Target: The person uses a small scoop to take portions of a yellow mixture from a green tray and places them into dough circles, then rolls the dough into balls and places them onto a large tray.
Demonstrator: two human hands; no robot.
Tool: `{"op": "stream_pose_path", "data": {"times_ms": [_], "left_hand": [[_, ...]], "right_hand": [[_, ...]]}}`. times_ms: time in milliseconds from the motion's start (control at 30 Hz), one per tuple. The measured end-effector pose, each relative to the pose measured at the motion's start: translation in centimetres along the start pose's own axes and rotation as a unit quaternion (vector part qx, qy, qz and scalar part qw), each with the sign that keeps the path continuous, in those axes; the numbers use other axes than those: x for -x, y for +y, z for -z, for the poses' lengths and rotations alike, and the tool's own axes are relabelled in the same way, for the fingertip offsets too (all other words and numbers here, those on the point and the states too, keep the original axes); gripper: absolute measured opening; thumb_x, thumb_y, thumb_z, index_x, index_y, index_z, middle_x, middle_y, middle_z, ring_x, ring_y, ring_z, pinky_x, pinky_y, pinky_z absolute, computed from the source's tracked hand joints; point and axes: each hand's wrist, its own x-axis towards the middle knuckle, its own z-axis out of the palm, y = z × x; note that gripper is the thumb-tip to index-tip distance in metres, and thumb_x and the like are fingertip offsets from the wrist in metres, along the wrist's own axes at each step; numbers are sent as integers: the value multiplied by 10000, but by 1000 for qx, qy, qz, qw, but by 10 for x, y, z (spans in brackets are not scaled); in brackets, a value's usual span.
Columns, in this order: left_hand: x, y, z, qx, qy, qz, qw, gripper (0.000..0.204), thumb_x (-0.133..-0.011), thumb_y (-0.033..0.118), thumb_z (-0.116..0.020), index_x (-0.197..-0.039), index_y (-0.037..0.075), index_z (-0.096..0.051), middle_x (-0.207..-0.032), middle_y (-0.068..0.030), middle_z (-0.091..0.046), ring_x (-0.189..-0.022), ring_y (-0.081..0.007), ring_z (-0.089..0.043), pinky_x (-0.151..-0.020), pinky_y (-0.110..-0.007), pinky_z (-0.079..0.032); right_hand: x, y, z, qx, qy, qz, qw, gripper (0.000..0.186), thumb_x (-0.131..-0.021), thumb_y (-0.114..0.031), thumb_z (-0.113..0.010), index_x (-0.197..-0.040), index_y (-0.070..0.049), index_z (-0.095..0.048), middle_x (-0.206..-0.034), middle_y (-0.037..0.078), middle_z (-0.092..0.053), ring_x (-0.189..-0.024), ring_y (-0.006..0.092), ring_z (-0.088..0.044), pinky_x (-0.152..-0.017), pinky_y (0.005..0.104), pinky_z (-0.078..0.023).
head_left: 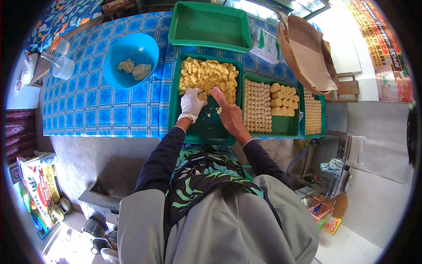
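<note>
A green tray (203, 127) in front of me holds a heap of yellow, crumbly dough-like lumps (209, 75) at its far end. My left hand (191, 104), in a white glove, is curled round a small yellow lump (202, 96) at the heap's near edge. Beside it my bare right hand (231, 115) reaches in from the right. Its pinkish front end meets the heap, and how the fingers are set is too blurred to make out. A few crumbs (219, 110) lie on the tray floor between the hands.
Right of it, another green tray (288, 127) holds rows of small pale balls (257, 108) and larger yellow rounds (282, 100). Further right stands a third tray of balls (313, 115). A blue bowl (132, 83) with white dough stands left; an upper green tray (209, 26) lies beyond.
</note>
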Motion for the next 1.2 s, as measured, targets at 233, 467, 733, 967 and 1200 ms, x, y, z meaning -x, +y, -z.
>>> {"op": "stream_pose_path", "data": {"times_ms": [233,467,733,967,1200], "left_hand": [[11,-10,-14,77,47,34,995,533,-666,9,-695,-1188,-27,-595,-1124,-189,-652,-1005,-295,-652,-865,-355,-515],[13,-33,-23,286,16,107,952,606,-674,-92,-612,-1273,-58,-534,-1180,-161,-629,-881,-194,-670,-739,-288,-554],[8,-37,-10,60,24,-63,996,629,-676,0,-640,-1298,63,-572,-1134,-173,-638,-837,-252,-671,-775,-331,-524],[-9,-9,14,-65,-69,-136,986,354,-671,155,-737,-1023,142,-697,-975,-189,-597,-883,-374,-619,-775,-440,-504],[0,-8,0,-51,-23,-113,992,281,-704,191,-720,-951,64,-675,-965,-197,-596,-831,-387,-628,-725,-445,-515]], "right_hand": [[-9,-13,-58,-146,0,-138,980,418,-931,-143,-480,-1339,-228,-512,-1053,222,-654,-907,428,-641,-724,514,-492],[-13,-19,-51,-202,6,-125,971,319,-976,-210,-531,-1267,-92,-589,-1289,159,-574,-1192,307,-564,-935,348,-481],[17,-12,-33,-206,-77,-154,963,393,-978,-347,-498,-1336,-195,-554,-1371,136,-524,-1224,344,-532,-974,423,-444],[16,-26,-22,159,90,-45,982,269,-811,-130,-617,-1074,-125,-672,-862,160,-602,-810,366,-579,-698,475,-444],[-50,-9,-39,-319,-28,-352,880,218,-707,-137,-782,-792,-21,-619,-713,112,-612,-699,199,-608,-619,363,-478]]}}
